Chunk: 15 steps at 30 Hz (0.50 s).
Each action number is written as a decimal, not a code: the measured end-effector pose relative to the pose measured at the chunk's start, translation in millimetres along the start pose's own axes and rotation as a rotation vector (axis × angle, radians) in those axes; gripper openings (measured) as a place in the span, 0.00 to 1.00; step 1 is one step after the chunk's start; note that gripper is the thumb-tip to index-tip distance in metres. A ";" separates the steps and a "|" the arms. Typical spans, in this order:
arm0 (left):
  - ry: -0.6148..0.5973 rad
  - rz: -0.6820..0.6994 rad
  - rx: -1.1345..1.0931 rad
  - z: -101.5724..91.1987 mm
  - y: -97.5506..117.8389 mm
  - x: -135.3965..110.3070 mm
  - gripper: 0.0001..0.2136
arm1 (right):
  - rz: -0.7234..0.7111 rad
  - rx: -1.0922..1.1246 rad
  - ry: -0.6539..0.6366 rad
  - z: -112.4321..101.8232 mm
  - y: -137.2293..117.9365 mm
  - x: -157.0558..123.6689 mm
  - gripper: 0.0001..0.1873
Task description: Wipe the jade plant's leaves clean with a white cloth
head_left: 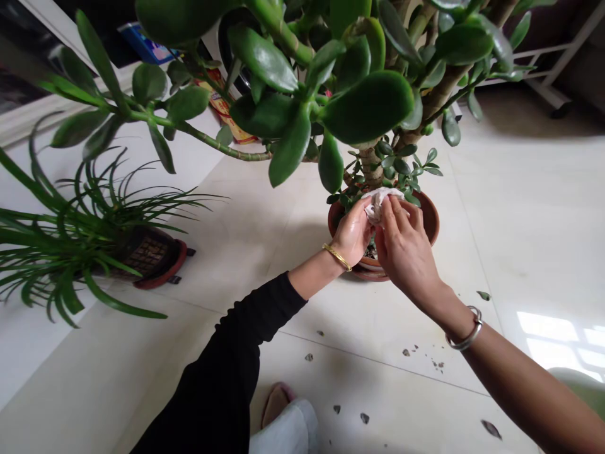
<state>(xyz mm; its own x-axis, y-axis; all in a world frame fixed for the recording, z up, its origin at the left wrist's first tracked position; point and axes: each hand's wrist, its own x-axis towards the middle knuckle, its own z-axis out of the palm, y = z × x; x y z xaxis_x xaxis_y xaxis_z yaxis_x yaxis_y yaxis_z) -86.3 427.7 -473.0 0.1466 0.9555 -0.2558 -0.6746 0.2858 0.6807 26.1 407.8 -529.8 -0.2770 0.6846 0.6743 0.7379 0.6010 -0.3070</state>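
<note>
Above the near side of a reddish-brown plant pot (431, 217), my two hands meet around a crumpled white cloth (377, 203). My right hand (407, 249) presses the cloth with bent fingers. Cupped against its left side is my left hand (352, 234), its fingers curled and partly hidden; whether it also grips a leaf I cannot tell. A jade plant (369, 167) grows from the pot, with a thick stem and small leaves around the cloth. Its large glossy leaves (371, 107) hang over the hands, close to the camera.
To the left stands a dark pot (149, 252) with a long-leaved plant (80, 221), on a wheeled base. Dry leaf bits (364, 418) lie scattered over the pale floor tiles (236, 378). A white metal frame (551, 75) on wheels stands at the back right. My slippered foot (278, 403) is below.
</note>
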 end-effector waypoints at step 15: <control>-0.012 -0.005 0.062 -1.7 -0.7 1.2 0.21 | 0.102 -0.134 -0.043 -5.5 -1.9 1.8 0.34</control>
<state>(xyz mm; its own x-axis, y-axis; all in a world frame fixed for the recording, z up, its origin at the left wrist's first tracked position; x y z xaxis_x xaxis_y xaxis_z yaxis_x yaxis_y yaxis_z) -86.9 428.5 -474.9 0.1590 0.9547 -0.2517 -0.6280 0.2945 0.7203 27.6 405.6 -524.3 -0.2202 0.7580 0.6140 0.8384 0.4688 -0.2780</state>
